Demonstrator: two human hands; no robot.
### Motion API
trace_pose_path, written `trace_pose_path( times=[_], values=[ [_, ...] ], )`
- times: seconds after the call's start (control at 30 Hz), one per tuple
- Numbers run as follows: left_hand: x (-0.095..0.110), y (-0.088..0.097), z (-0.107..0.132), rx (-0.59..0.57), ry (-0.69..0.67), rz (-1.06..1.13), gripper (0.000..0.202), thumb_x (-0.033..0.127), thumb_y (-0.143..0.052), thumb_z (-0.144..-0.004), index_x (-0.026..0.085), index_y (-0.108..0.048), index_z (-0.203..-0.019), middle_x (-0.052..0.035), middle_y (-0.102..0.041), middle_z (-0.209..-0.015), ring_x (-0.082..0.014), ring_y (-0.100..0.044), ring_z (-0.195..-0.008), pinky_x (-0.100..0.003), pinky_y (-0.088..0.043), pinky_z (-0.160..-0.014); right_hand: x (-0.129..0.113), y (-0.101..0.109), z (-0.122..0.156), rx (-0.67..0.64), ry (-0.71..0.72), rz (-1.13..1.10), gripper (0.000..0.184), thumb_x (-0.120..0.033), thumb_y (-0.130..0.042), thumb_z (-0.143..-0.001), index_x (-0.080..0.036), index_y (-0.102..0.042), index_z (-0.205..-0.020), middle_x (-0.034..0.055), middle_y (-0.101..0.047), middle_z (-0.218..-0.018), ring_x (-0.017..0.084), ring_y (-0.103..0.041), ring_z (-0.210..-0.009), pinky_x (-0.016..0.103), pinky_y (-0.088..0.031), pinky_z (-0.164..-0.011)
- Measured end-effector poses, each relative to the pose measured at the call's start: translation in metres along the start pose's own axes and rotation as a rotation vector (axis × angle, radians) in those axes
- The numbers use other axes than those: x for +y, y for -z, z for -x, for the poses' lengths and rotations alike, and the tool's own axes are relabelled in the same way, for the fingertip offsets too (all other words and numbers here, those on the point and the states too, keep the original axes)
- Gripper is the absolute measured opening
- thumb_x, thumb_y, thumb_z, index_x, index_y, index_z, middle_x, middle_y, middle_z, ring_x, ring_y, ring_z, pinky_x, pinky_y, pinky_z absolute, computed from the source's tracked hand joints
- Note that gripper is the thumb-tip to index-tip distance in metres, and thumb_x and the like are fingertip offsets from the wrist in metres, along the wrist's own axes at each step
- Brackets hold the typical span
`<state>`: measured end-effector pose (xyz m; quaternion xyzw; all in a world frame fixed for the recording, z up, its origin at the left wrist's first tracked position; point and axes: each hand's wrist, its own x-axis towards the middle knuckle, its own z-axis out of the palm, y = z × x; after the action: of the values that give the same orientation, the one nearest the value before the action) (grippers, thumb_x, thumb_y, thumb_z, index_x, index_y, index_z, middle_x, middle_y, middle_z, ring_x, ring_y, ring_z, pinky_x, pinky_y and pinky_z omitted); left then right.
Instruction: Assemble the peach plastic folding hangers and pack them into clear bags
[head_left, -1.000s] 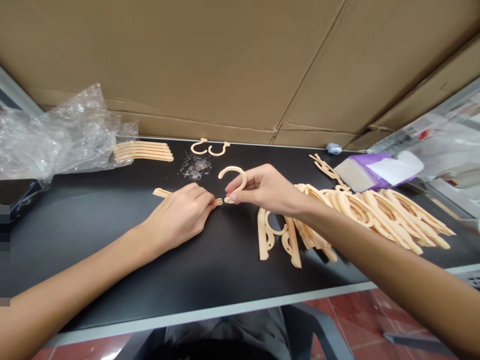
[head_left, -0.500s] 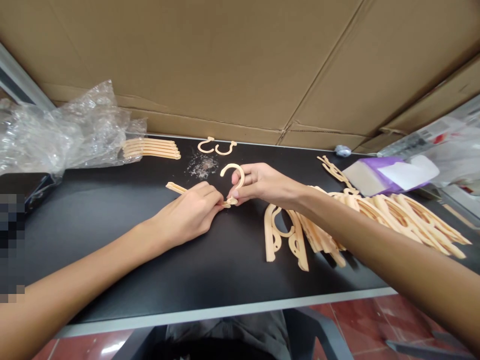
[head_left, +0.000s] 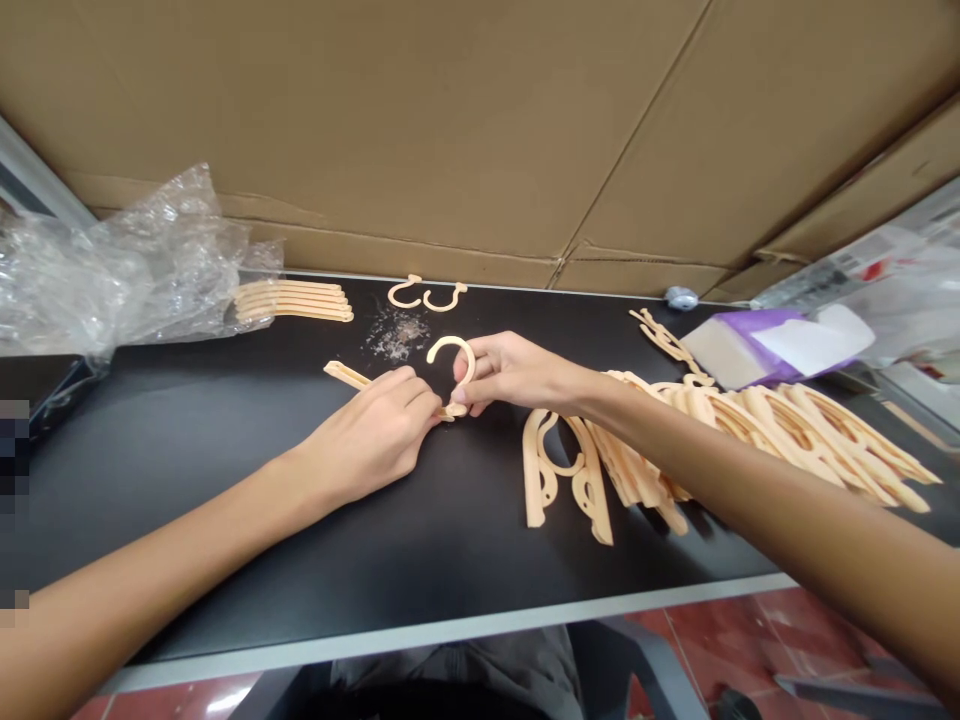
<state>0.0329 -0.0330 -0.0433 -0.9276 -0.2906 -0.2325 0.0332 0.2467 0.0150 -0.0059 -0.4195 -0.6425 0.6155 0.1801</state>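
Observation:
My left hand is closed around a cream plastic hanger arm, whose far end sticks out past the knuckles. Between the thumb and fingers of my right hand is a cream hanger hook, its curve upward and its base against the near end of the arm. Fingers hide part of the joint, so I cannot tell whether the two are locked together. Beyond my hands lie two loose hooks. A folded hanger rests just right of my hands.
Several folded hangers are heaped at the right, under my right forearm. Hanger arms lie in a row by crumpled clear plastic. Small shavings dot the black table. Cardboard stands behind; a purple-and-white packet lies right.
Both hands keep hold of the hook and the hanger arm, pressed together in nearly the same pose. The whole view has shifted slightly, with the things appearing a little further left.

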Motion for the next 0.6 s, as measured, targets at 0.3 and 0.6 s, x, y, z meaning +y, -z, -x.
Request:
trace_pose_path(
  times=[0.3,0.6],
  values=[
    [-0.001,0.001,-0.002,0.025,-0.014,-0.015,0.027,0.012,-0.046,-0.1,0.012,-0.067,-0.084,-0.0081,-0.068,-0.079,-0.0216,-0.06,-0.077,-0.035,-0.053,-0.073,0.005,0.002,-0.003,0.001,0.128,0.207,0.02,-0.015,-0.071,-0.075,-0.02,-0.053,-0.081,-0.0028,-0.066,-0.067,0.012,-0.061,-0.06,0.024,-0.051,-0.056],
    [-0.002,0.0,-0.001,0.035,0.052,0.054,0.022,0.015,-0.049,-0.1,0.015,-0.065,-0.085,-0.0072,-0.068,-0.081,-0.0209,-0.062,-0.078,-0.033,-0.05,-0.071,-0.001,-0.013,0.012,0.189,0.23,0.541,0.013,-0.01,-0.064,-0.08,-0.02,-0.055,-0.081,-0.0051,-0.066,-0.069,0.012,-0.059,-0.066,0.024,-0.043,-0.066]
  ],
)
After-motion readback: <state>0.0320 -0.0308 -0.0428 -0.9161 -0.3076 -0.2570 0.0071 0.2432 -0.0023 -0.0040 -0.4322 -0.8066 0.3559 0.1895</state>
